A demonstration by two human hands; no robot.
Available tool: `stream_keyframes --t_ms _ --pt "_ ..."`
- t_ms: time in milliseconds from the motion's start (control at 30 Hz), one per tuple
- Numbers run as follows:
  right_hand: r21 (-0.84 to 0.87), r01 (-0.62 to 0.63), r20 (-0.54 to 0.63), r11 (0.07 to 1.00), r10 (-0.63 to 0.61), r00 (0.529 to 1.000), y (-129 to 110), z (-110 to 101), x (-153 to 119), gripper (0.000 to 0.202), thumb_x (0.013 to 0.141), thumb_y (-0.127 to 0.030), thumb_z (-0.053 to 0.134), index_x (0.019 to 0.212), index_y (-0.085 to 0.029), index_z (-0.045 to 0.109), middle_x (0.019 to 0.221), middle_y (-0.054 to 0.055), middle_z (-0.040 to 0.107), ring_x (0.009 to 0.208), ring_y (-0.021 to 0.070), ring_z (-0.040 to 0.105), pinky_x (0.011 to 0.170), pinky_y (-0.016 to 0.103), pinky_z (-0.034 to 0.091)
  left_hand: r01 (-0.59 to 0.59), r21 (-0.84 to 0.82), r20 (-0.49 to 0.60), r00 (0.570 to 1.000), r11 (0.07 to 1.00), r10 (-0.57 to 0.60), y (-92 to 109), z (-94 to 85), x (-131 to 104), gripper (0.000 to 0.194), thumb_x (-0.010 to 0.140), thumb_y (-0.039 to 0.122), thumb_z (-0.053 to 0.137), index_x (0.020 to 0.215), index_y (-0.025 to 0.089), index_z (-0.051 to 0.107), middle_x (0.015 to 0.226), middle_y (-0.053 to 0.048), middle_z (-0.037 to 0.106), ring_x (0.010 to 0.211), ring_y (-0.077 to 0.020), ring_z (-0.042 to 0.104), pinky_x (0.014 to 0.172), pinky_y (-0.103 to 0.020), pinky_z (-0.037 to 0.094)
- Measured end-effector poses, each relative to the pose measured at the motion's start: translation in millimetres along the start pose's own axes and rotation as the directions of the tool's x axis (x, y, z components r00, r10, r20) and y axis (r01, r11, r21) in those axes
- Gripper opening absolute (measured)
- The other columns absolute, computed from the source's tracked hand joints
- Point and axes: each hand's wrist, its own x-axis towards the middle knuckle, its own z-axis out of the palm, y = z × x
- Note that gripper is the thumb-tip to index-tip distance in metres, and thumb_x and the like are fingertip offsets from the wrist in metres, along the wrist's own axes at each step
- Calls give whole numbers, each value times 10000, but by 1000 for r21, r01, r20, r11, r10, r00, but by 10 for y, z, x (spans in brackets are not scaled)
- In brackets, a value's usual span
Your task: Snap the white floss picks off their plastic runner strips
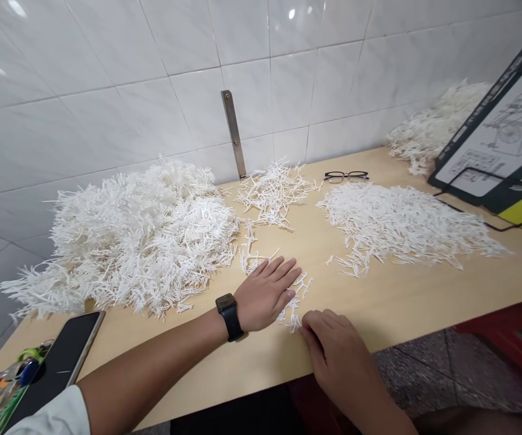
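My left hand [267, 294], with a black watch on its wrist, lies flat with its fingers stretched out over a few white branched plastic-like pieces [304, 285] at the middle of the table. Part of those pieces is hidden under the palm and fingers. Close to the table's front edge, my right hand [340, 350] is closed, thumb and forefinger pinched at the end of a white branched piece [293, 322]. A loose trail of the same pieces [248, 257] runs behind my left hand to a small tangled heap [273, 192].
A large white heap [138, 235] covers the left; a flatter pile [406, 223] of short white pieces lies right. Black-framed glasses [346, 176] sit behind. A phone [61, 362] and keys [16, 374] lie front left. A printed box [501, 133] leans right, before another heap [437, 124].
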Motion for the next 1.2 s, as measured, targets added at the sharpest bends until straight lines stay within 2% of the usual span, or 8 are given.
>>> stream_keyframes --t_ms 267,433,567,667,767,933,1067,1200 --pt "167 -6 51 986 -3 999 8 -46 -115 226 942 -112 391 768 -199 507 711 20 583 664 171 535 619 284 380 19 13 32 999 1000 -19 32 -16 6 523 1017 418 192 1511 276 286 1602 -8 227 1490 -244 157 1207 -476 135" --pt "305 106 198 947 -172 965 -95 -171 -185 239 924 -96 411 722 -208 476 680 1 583 659 153 547 605 265 398 23 12 29 999 1000 -23 4 -6 12 507 1018 376 188 1505 285 297 1600 12 233 1488 -235 166 1208 -474 133" --pt "231 -34 -1 972 35 999 176 -209 -128 171 951 -228 451 821 -217 561 745 14 635 685 167 587 624 275 430 15 -6 21 1000 1000 -15 -14 2 13 509 1016 412 200 1506 306 290 1602 12 228 1489 -241 162 1206 -486 132" --pt "61 -249 -197 967 256 946 514 -220 22 142 925 -326 518 901 -215 605 807 32 664 734 202 615 659 307 433 23 -3 26 999 1000 -23 -8 5 12 519 1018 425 185 1510 296 283 1605 13 215 1492 -244 149 1206 -487 130" --pt "17 -320 -291 947 311 905 623 -202 118 138 901 -334 558 918 -206 608 804 33 655 733 201 609 680 316 427 26 -3 16 1000 1000 -26 1 7 11 519 1019 432 174 1508 301 287 1606 19 212 1493 -239 144 1208 -483 132" --pt "95 -153 -17 984 155 988 304 -75 46 259 970 -368 479 790 -211 578 758 20 622 699 177 567 666 313 392 29 1 25 999 1000 -29 15 -12 10 519 1019 436 180 1504 292 299 1603 15 220 1492 -238 150 1209 -483 139" --pt "90 -69 132 994 56 990 148 -29 21 155 940 -336 557 850 -213 588 822 21 617 772 194 560 713 325 384 25 16 32 999 1000 -25 20 -24 8 518 1020 429 183 1504 287 300 1602 14 224 1490 -241 157 1209 -482 141" --pt "92 -19 166 996 4 986 145 -42 47 197 974 -206 451 835 -207 590 778 23 594 752 190 541 700 319 369 21 22 23 1000 1000 -22 20 -9 13 517 1020 431 184 1506 295 293 1603 16 222 1490 -243 159 1207 -484 144"
